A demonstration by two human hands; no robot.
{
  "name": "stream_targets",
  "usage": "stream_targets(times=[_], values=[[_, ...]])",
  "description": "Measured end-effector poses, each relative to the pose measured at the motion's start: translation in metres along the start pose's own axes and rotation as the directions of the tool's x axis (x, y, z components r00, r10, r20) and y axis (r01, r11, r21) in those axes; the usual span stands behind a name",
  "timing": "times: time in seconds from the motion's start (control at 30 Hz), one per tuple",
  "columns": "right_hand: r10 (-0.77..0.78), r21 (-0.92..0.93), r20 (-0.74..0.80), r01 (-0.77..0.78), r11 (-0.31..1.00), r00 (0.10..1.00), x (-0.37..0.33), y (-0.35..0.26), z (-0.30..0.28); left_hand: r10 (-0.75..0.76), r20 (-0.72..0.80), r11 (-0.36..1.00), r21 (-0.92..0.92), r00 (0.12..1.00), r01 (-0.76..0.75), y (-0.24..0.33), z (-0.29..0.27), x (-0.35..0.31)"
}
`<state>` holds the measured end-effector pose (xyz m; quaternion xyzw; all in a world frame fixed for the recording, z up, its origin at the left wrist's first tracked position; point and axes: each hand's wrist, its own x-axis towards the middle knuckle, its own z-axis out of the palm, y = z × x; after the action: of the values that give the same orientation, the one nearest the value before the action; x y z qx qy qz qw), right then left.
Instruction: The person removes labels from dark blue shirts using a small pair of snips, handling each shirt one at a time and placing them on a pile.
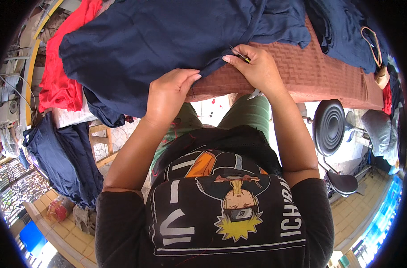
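Note:
A large navy blue cloth (163,40) lies spread over the table in front of me, and its near edge runs between my two hands. My left hand (170,91) is closed in a pinch on that edge, with thumb and index finger pressed together. In my right hand (257,69) is a small pair of thread snips (240,52); their thin metal tips point up and left over the cloth. The right thumb and fingertips also rest at the cloth's edge. My palm hides most of the snips.
A brown patterned cover (310,69) drapes the table. Red cloth (65,58) hangs at the left, above more navy cloth (63,156) on a wooden stand. Navy garments (342,33) lie at the far right. A round black stool seat (329,127) stands below right.

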<state>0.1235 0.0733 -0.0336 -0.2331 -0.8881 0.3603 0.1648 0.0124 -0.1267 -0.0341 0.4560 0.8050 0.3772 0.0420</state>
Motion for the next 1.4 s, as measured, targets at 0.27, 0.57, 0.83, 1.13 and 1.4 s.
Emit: stream_targets(times=[0.27, 0.57, 0.83, 1.13, 1.4], values=[[-0.039, 0.198, 0.113, 0.016, 0.980, 0.993, -0.014, 0.015, -0.017, -0.187, 0.416, 0.931, -0.214, 0.890, 0.296, 0.020, -0.054, -0.008], [-0.007, 0.196, 0.103, -0.014, 0.980, 0.995, -0.043, 0.014, -0.028, -0.026, 0.729, 0.979, 0.155, 0.684, -0.128, 0.051, -0.082, -0.023], [-0.024, 0.217, 0.038, 0.015, 0.976, 0.999, -0.054, -0.002, -0.030, 0.192, -0.024, 0.949, 0.259, 0.981, -0.179, 0.033, 0.007, -0.022], [-0.089, 0.136, 0.107, 0.074, 0.988, 0.990, -0.075, -0.010, -0.022, 0.188, 0.051, 0.978, 0.082, 0.981, -0.192, 0.016, 0.007, -0.030], [-0.102, 0.080, 0.222, 0.087, 0.993, 0.970, -0.076, -0.008, -0.001, 0.045, 0.150, 0.984, -0.177, 0.988, -0.018, 0.019, -0.001, -0.036]])
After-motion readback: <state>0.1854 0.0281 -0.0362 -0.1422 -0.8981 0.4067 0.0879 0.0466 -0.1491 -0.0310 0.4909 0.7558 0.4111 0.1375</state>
